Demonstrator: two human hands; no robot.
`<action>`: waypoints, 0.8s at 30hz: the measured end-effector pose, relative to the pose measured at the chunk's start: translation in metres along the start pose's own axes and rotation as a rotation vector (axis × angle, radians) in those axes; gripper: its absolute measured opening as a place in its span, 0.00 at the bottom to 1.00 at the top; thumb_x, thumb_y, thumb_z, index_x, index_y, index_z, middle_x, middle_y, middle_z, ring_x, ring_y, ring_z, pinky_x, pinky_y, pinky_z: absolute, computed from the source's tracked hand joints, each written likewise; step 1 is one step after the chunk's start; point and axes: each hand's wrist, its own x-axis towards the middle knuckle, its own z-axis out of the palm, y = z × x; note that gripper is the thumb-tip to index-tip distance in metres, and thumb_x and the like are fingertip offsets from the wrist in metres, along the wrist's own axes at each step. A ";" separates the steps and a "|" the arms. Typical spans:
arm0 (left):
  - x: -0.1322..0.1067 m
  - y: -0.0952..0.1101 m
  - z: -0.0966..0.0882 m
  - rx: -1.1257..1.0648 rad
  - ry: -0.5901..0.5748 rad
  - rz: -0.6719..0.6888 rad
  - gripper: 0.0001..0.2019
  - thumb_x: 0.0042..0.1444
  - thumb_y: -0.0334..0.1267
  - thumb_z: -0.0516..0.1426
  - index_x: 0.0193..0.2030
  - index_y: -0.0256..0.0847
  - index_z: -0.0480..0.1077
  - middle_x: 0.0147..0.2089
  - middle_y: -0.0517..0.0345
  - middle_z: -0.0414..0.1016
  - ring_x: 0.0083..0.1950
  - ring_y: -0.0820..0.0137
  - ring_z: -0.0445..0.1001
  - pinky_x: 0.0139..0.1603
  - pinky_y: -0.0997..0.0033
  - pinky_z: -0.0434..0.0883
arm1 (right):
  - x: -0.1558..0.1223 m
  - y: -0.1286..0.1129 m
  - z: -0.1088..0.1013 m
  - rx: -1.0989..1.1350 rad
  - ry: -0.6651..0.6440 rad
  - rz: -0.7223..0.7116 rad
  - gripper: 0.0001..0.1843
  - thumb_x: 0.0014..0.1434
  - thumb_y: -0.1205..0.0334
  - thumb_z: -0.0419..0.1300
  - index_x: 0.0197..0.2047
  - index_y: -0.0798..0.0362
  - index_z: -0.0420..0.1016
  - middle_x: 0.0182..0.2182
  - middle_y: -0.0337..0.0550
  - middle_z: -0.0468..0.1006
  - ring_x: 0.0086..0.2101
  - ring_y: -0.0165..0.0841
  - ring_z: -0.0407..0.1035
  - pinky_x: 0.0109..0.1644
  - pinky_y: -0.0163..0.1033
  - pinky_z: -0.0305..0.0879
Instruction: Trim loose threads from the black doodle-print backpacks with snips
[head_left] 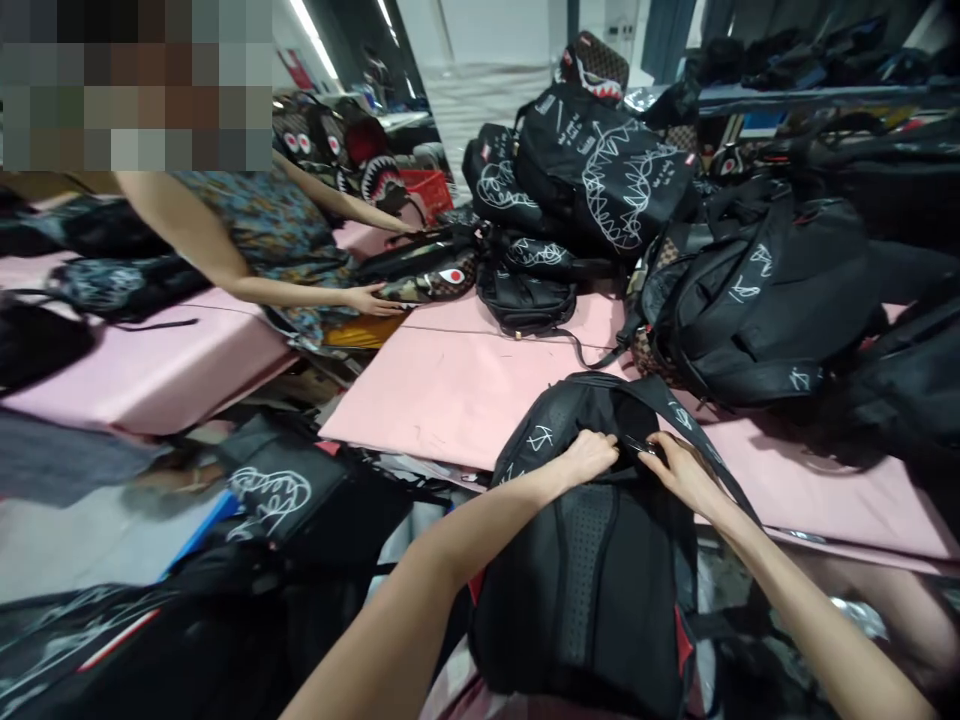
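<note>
A black backpack (525,590) with white scribbled marks on its straps leans over the near table edge, its padded back facing me. My left hand (592,458) is closed on the black fabric near the top of the backpack. My right hand (679,470) pinches a small dark, shiny tool that looks like thread snips (640,446). The tool's tip points left toward my left hand, close to the same fabric. A shoulder strap (682,415) loops past my right hand. The exact fold in my left fingers is partly hidden.
A pink-topped table (427,385) lies ahead. Black backpacks (600,170) with white drawings are piled at the back, and more (787,290) at the right. Across the table, another person's hands (371,300) hold a camouflage bag (420,275). Dark bags (300,500) lie at the lower left.
</note>
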 end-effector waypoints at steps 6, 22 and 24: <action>-0.008 -0.001 -0.003 -0.090 0.044 -0.130 0.10 0.58 0.30 0.48 0.43 0.38 0.67 0.42 0.50 0.72 0.42 0.67 0.71 0.41 0.71 0.66 | 0.007 0.006 -0.002 -0.065 0.044 -0.080 0.12 0.57 0.60 0.55 0.44 0.55 0.67 0.38 0.46 0.74 0.38 0.36 0.69 0.42 0.39 0.62; -0.027 0.000 0.008 -0.478 0.263 -0.611 0.16 0.51 0.25 0.51 0.47 0.38 0.55 0.35 0.54 0.75 0.36 0.69 0.74 0.34 0.73 0.64 | 0.052 -0.012 0.023 -0.302 -0.141 -0.382 0.04 0.51 0.69 0.63 0.33 0.56 0.76 0.33 0.44 0.70 0.36 0.35 0.60 0.39 0.37 0.57; -0.028 -0.001 0.010 -0.499 0.281 -0.601 0.15 0.51 0.25 0.51 0.46 0.38 0.56 0.34 0.54 0.75 0.36 0.68 0.74 0.34 0.73 0.64 | 0.054 -0.015 0.024 -0.303 -0.165 -0.394 0.04 0.50 0.69 0.63 0.33 0.56 0.76 0.33 0.44 0.70 0.36 0.35 0.60 0.38 0.37 0.57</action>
